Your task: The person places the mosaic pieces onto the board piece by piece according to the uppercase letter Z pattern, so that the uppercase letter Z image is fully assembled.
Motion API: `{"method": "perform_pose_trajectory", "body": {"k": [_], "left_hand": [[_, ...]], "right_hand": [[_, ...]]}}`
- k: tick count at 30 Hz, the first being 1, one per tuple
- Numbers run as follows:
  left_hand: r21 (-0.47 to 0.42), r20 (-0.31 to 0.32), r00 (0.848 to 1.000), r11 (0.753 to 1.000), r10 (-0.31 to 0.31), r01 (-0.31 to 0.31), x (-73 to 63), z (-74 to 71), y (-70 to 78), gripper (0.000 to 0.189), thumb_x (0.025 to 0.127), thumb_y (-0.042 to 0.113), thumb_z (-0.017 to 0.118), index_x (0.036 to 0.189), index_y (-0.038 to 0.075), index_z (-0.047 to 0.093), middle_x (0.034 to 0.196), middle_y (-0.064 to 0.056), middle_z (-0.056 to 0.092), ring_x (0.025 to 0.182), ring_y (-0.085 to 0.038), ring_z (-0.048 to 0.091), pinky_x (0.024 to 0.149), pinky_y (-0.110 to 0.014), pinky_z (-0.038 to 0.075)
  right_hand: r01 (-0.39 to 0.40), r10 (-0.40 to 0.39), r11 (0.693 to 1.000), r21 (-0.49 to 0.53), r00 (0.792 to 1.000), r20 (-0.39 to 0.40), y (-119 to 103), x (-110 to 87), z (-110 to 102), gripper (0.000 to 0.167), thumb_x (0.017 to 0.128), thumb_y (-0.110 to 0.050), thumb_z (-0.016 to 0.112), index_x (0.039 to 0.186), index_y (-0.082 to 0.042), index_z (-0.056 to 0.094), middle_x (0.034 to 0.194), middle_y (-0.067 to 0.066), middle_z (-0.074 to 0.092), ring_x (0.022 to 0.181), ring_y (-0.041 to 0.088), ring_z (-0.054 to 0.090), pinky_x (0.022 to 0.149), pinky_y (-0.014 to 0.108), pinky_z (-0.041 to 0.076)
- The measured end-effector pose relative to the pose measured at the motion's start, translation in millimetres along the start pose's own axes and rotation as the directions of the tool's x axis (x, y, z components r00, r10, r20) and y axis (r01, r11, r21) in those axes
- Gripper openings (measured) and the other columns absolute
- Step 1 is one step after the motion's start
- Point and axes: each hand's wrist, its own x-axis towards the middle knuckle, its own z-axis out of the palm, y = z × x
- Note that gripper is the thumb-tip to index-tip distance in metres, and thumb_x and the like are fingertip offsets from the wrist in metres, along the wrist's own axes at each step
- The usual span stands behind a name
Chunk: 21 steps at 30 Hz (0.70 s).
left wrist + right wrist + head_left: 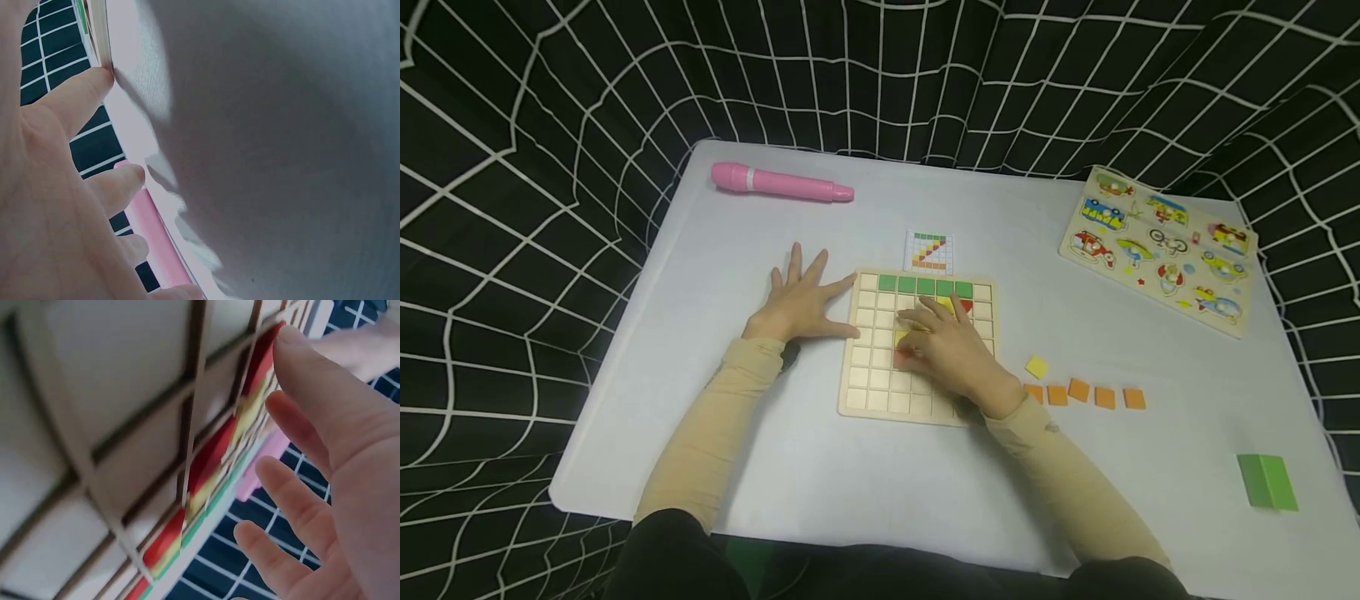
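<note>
Black-and-beige sleeves (718, 437), nearest, at five and seven o'clock. Right hand (951, 346): grip parted, thumb touches a red tile (261, 357) in the wooden grid board (880, 402), centre. Left hand (801, 304): grip spread wide, palm down, touches the board's nine-o'clock edge. White desk (700, 225); black, white-lined drapery (913, 92), twelve o'clock.

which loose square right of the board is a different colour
The yellow square, lying just beyond the left end of the row of orange squares in the head view; the other five are orange.
</note>
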Motion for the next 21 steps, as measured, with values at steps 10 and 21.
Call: {"method": "perform_pose_trajectory", "body": {"k": [10,21], "left_hand": [[-0.017,-0.009,1.000,1.000,-0.004,0.004,-1.7,1.7,2.0,0.100,0.081,0.074,0.071,0.163,0.037,0.028,0.177,-0.015,-0.006,0.156,-0.049,-0.027,0.122,-0.079,-0.002],[-0.030,-0.013,1.000,1.000,-0.005,0.004,-1.5,2.1,0.9,0.099,0.081,0.072,0.071,0.163,0.036,0.028,0.176,-0.015,-0.006,0.156,-0.048,-0.028,0.122,-0.079,-0.004]], "right_hand": [[-0.168,0.167,0.986,0.010,0.986,0.021,32,-22.8,-21,0.028,0.085,-0.031,0.084,0.106,-0.013,0.080,0.145,0.014,0.063,0.147,0.048,0.044,0.121,0.078,0.020],[-0.365,0.362,0.931,0.019,0.927,0.095,75,-70.8,-35,0.030,0.087,-0.027,0.082,0.110,-0.009,0.079,0.150,0.020,0.057,0.148,0.053,0.036,0.119,0.081,0.016]]}}
